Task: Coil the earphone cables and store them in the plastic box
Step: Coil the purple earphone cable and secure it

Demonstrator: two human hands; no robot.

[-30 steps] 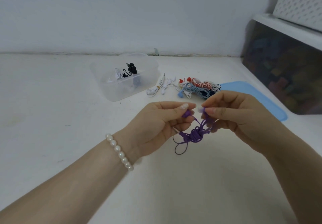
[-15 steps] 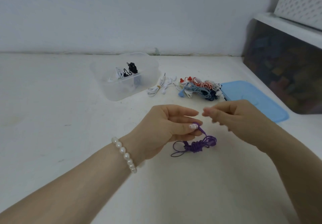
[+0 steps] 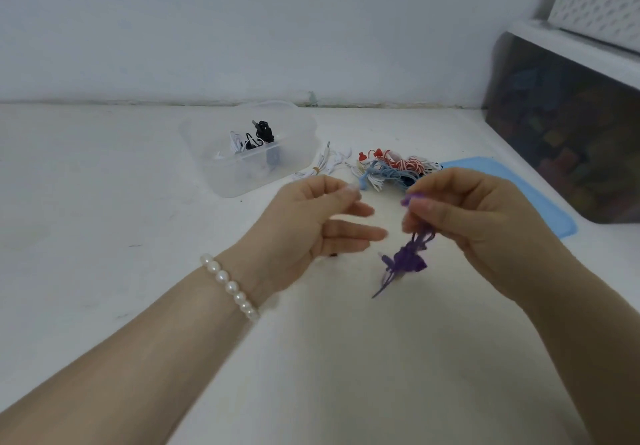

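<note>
A purple earphone cable (image 3: 405,259), bundled into a knot-like coil, hangs from my right hand (image 3: 474,223), which pinches its upper end above the white surface. To the left of it my left hand (image 3: 311,226) has its fingers spread and holds nothing. The clear plastic box (image 3: 221,174) stands farther back on the left with black and white earphones (image 3: 256,136) inside. A white earphone cable (image 3: 325,164) lies just right of the box, and a heap of blue, red and white cables (image 3: 391,171) lies beyond my right hand.
A blue lid (image 3: 540,202) lies flat at the right behind my right hand. A dark translucent storage bin (image 3: 568,139) with a white top stands at the far right. The wall runs along the back of the white surface.
My left hand let go of the purple cable and spread its fingers. My right hand took the cable's upper end and lifted the bundle off the surface.
</note>
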